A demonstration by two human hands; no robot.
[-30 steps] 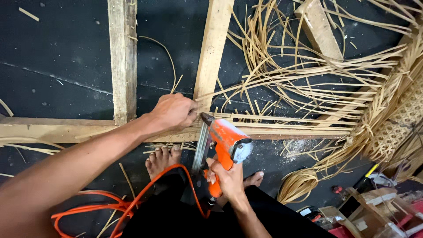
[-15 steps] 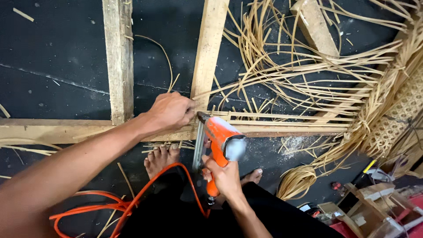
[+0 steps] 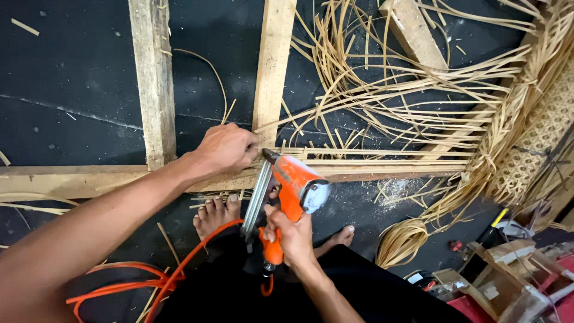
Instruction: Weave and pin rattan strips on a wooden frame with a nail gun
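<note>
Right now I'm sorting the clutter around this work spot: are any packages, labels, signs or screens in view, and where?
Cardboard boxes: bottom right corner on the floor, brown, open-topped and angular.
Red container: beside those boxes at the bottom edge, only partly seen.
Signs or screens: none visible.

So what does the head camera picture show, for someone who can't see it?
A person's right hand presses an orange nail gun to a wooden frame, while the left hand holds thin cane strips against it. An orange hose trails over the dark floor.
</note>
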